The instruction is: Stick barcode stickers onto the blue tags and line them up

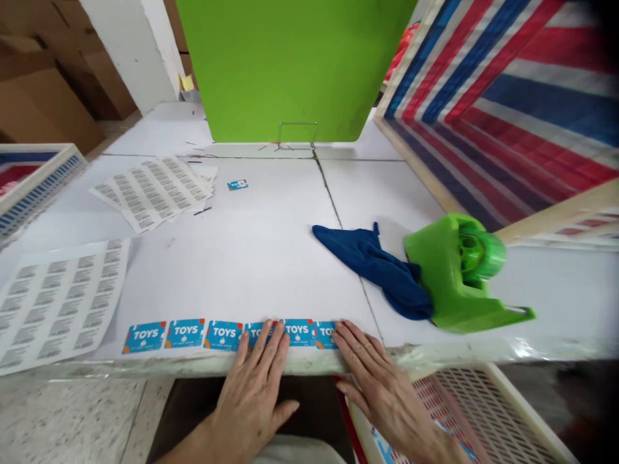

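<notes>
A row of several blue "TOYS" cards point(185, 333) lies along the near edge of the white table point(251, 251). My left hand point(256, 393) rests flat at the table's edge, fingers stretched over the cards near the row's right end. My right hand point(382, 386) lies flat beside it, fingertips touching the last card point(325, 333) in the row. Both hands are open and hold nothing.
Barcode label sheets point(58, 303) lie at the left, more sheets point(155, 188) further back, with one loose blue card point(237, 185). A blue cloth point(377, 267) and green tape dispenser point(459, 277) sit right. A green panel point(290, 64), striped tray point(507, 103) and pink basket point(483, 406) surround.
</notes>
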The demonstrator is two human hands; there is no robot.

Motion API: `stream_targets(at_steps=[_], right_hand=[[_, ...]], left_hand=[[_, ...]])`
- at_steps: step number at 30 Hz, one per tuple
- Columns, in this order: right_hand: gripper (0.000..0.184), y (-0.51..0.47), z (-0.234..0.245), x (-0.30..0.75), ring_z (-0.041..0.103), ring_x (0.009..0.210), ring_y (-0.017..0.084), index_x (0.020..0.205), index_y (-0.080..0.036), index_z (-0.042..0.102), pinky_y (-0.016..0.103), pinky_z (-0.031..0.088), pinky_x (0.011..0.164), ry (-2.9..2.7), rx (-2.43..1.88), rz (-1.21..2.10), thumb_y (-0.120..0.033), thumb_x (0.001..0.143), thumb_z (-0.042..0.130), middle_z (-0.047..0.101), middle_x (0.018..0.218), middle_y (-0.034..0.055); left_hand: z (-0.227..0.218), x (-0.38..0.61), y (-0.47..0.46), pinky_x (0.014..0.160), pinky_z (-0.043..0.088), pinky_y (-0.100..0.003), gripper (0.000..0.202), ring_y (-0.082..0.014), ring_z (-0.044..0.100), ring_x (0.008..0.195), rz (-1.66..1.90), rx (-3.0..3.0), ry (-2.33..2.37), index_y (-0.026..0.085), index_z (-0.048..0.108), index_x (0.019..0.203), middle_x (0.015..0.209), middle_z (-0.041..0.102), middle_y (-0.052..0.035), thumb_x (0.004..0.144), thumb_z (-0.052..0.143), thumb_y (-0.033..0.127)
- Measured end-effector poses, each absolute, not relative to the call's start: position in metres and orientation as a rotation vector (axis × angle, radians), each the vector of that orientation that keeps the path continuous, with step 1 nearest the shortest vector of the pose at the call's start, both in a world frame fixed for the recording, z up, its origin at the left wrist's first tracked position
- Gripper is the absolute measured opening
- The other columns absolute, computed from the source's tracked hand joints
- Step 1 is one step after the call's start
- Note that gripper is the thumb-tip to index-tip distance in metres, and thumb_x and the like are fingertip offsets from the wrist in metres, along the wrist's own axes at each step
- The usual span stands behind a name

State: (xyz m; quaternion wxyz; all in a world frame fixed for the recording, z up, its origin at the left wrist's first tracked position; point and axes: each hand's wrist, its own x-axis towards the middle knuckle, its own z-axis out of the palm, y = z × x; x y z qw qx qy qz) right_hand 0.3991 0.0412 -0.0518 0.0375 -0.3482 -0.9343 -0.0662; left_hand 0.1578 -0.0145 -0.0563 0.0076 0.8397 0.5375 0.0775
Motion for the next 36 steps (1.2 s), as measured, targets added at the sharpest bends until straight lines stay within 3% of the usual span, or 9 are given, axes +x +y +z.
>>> stream_targets(at_steps=[7, 15, 21, 28, 36], right_hand=[[0.060, 0.035, -0.044, 0.369, 0.029, 0.128, 0.025, 0.137, -0.008, 0.025, 0.038, 0.039, 0.092, -2.822, -0.883, -0.173, -0.034, 0.085, 0.041, 0.035, 0.139, 0.0118], [0.061, 0.029, -0.051, 0.311, 0.028, 0.129, 0.027, 0.132, -0.009, 0.034, 0.040, 0.036, 0.094, -2.870, -0.661, -0.204, -0.030, 0.077, 0.048, 0.036, 0.138, 0.0122], [0.055, 0.028, -0.061, 0.298, 0.031, 0.127, 0.027, 0.129, -0.007, 0.039, 0.040, 0.035, 0.094, -2.858, -0.718, -0.255, -0.033, 0.081, 0.046, 0.041, 0.135, 0.0130], [0.060, 0.030, -0.065, 0.292, 0.033, 0.126, 0.028, 0.132, -0.002, 0.032, 0.041, 0.034, 0.090, -2.778, -0.649, -0.333, -0.038, 0.085, 0.038, 0.047, 0.129, 0.0177], [0.063, 0.030, -0.067, 0.255, 0.044, 0.117, 0.027, 0.137, -0.004, 0.023, 0.041, 0.033, 0.091, -2.804, -0.481, -0.240, -0.035, 0.084, 0.038, 0.050, 0.127, 0.0143]], left_hand=[[-0.055, 0.106, -0.041, 0.103, 0.011, -0.047, 0.076, -0.0312, 0.012, 0.132, 0.149, 2.575, 1.907, 0.005, 0.018, 0.138, 0.143, 0.024, -0.0156, 0.082, 0.041, 0.051], [-0.065, 0.093, -0.053, 0.102, 0.016, -0.049, 0.076, -0.0323, 0.011, 0.132, 0.137, 2.458, 2.004, 0.004, 0.015, 0.138, 0.144, 0.020, -0.0171, 0.084, 0.041, 0.050], [-0.062, 0.102, -0.052, 0.101, 0.020, -0.052, 0.075, -0.0330, 0.009, 0.132, 0.201, 2.348, 2.023, 0.005, 0.016, 0.138, 0.144, 0.020, -0.0172, 0.084, 0.041, 0.050], [-0.059, 0.100, -0.061, 0.102, 0.016, -0.053, 0.078, -0.0339, 0.006, 0.132, 0.255, 2.300, 2.024, 0.005, 0.012, 0.139, 0.145, 0.016, -0.0171, 0.084, 0.035, 0.055], [-0.057, 0.063, -0.076, 0.102, 0.021, -0.050, 0.078, -0.0314, 0.005, 0.133, 0.153, 2.170, 2.138, 0.005, 0.014, 0.138, 0.145, 0.015, -0.0178, 0.083, 0.040, 0.053]])
